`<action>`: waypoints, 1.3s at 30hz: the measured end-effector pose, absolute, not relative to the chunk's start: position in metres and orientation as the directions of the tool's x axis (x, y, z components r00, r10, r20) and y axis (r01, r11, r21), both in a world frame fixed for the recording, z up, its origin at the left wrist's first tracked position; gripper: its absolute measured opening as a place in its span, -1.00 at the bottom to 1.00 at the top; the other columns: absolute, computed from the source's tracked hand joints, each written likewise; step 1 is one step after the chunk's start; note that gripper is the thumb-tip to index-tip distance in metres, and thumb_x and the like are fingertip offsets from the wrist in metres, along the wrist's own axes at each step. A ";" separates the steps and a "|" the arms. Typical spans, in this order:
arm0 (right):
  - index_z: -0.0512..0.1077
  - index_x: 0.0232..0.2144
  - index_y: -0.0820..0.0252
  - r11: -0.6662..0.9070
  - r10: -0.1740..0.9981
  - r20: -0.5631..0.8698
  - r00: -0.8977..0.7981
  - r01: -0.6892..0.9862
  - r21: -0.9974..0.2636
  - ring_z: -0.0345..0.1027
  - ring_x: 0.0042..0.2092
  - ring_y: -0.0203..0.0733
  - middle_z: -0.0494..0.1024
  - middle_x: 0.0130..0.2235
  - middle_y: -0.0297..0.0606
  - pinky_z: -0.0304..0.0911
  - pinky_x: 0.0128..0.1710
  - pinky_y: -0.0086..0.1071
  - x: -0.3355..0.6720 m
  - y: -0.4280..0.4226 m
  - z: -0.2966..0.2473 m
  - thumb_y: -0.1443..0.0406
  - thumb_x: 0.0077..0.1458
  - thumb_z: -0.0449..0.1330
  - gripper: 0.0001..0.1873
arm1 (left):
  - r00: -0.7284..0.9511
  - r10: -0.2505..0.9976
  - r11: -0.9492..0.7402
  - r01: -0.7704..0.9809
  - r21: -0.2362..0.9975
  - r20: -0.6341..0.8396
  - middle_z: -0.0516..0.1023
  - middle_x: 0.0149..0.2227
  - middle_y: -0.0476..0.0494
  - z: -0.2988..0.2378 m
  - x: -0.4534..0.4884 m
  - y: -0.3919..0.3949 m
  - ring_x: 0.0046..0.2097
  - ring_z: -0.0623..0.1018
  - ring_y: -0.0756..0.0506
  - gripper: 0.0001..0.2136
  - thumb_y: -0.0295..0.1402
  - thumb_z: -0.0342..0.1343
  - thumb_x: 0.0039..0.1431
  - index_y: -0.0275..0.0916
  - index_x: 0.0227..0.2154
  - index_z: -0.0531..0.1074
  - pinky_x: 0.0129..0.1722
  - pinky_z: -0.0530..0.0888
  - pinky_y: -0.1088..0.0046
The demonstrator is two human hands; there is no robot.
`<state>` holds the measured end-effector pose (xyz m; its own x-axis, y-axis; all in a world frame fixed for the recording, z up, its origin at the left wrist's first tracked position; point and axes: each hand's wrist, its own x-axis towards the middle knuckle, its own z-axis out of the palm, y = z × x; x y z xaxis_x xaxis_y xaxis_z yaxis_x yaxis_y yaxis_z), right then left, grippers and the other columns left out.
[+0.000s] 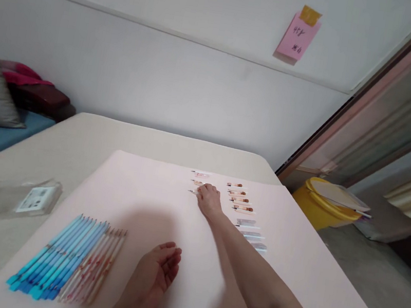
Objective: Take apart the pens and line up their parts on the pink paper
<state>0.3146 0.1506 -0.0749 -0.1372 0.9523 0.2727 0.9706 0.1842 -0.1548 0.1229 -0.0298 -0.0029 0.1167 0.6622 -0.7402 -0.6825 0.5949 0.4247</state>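
Glossy plastic pens lie on a smooth, matt paper sheet.

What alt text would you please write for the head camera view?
A person's right hand reaches across a pale sheet to small pieces laid in rows; the left hand rests open beside blue and pink pens.

From the outstretched right hand, the pale pink paper sheet lay bare toward 9 and 7 o'clock, leaving open passage. A column of small brown-tipped caps stood just beside it at 3 o'clock, and greyish-blue caps at 4 o'clock. 3 small pale caps crowded its fingertips at 11 o'clock. A row of blue and pink-white pens barred the 9 o'clock side of the resting left hand, with clear plastic packaging beyond at 10 o'clock.
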 end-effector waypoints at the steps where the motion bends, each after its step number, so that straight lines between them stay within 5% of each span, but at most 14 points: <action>1: 0.37 -0.18 0.18 0.190 0.952 0.269 -0.144 0.970 -0.155 0.07 -0.06 -0.09 0.32 -0.08 -0.12 -0.04 -0.13 -0.29 0.314 0.150 -0.075 0.33 0.11 0.01 -0.77 | 0.117 0.661 0.595 -0.684 0.423 -0.741 0.52 -0.38 -0.19 -0.002 0.123 -0.030 -0.46 0.52 0.03 -0.77 -0.60 0.19 -0.12 -0.31 -0.34 0.36 -0.51 0.44 0.59; 18: 0.37 -0.09 0.10 0.178 0.945 0.312 -0.100 0.957 -0.229 0.10 -0.01 -0.12 0.37 -0.04 -0.16 -0.04 -0.07 -0.28 0.311 0.136 -0.069 0.37 0.16 -0.04 -0.69 | 0.134 0.689 0.580 -0.691 0.430 -0.713 0.52 -0.36 -0.23 -0.006 0.124 -0.032 -0.43 0.52 0.01 -0.79 -0.60 0.18 -0.11 -0.33 -0.34 0.37 -0.48 0.46 0.57; 28: 0.43 -0.18 0.10 0.385 0.913 0.276 -0.300 0.857 -0.342 0.21 -0.03 -0.13 0.43 -0.08 -0.20 0.05 -0.07 -0.26 0.274 0.003 -0.026 0.33 0.11 0.06 -0.76 | 0.128 0.701 0.538 -0.741 0.402 -0.702 0.53 -0.36 -0.25 -0.008 0.115 -0.025 -0.43 0.53 0.01 -0.84 -0.61 0.16 -0.09 -0.37 -0.38 0.39 -0.49 0.47 0.58; 35: 0.43 -0.16 0.12 0.236 0.955 0.277 -0.107 0.837 -0.493 0.26 -0.05 -0.14 0.46 -0.09 -0.19 0.12 -0.07 -0.29 0.255 -0.058 0.009 0.35 0.09 0.08 -0.75 | 0.129 0.734 0.506 -0.759 0.409 -0.667 0.52 -0.38 -0.25 -0.007 0.108 -0.026 -0.43 0.52 0.00 -0.87 -0.60 0.15 -0.08 -0.37 -0.40 0.39 -0.51 0.47 0.56; 39: 0.43 -0.19 0.14 0.199 0.969 0.227 -0.099 0.856 -0.477 0.28 -0.07 -0.15 0.46 -0.11 -0.20 0.12 -0.09 -0.31 0.244 -0.064 0.000 0.37 0.10 0.05 -0.76 | 0.132 0.748 0.505 -0.749 0.428 -0.651 0.52 -0.38 -0.24 -0.007 0.103 -0.033 -0.43 0.51 0.01 -0.85 -0.59 0.15 -0.09 -0.37 -0.39 0.39 -0.49 0.46 0.57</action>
